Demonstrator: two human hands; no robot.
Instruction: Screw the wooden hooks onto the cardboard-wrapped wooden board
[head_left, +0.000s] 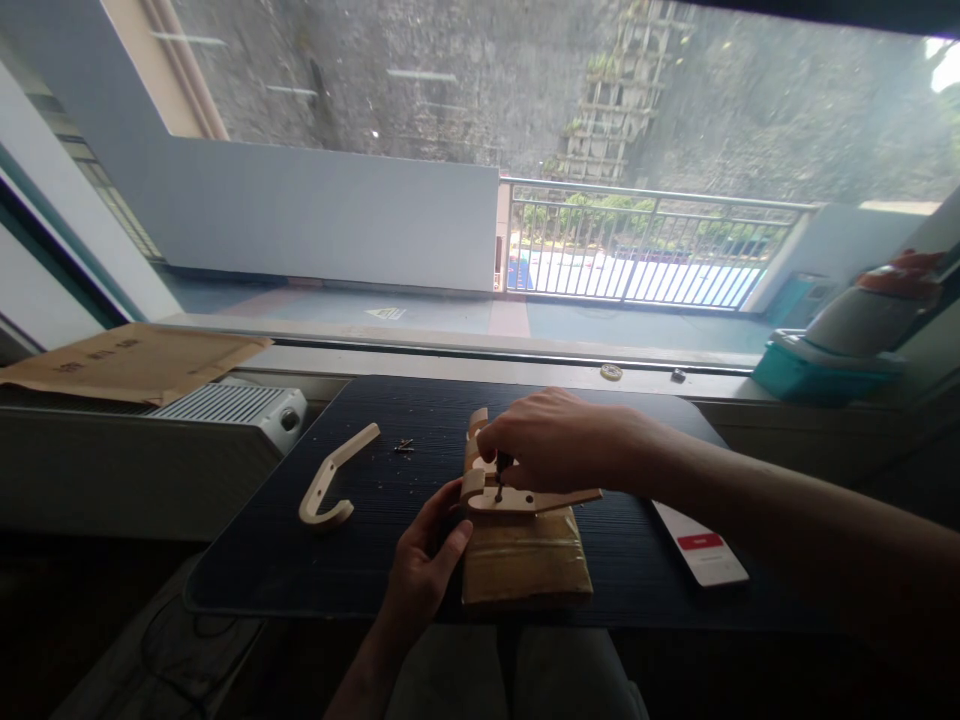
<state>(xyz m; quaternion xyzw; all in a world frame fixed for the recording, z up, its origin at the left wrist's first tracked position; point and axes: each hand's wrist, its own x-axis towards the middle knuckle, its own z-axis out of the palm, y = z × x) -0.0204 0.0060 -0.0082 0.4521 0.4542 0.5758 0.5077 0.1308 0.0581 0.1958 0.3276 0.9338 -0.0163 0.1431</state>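
Note:
A pale wooden hook [555, 499] with two dark holes lies across a brown block wrapped in clear tape [525, 560]. My right hand [544, 440] is closed from above around a small screwdriver [502, 470]; most of its handle is hidden, and its tip stands upright at the left hole. At the hook's curved left end, my left hand [427, 550] pinches the wood and block edge between thumb and fingers. More curved wood [478, 425] shows behind, partly covered by my right hand. Another wooden hook [326, 480] rests apart on the left.
Several small screws [403, 446] and crumbs lie on the dark table [300, 575]. A phone [701, 545] is under my right forearm. Beyond the table are a heater [240, 400] with a brown envelope [135, 360], a tape roll [610, 371] and a teal box [817, 370] by the window.

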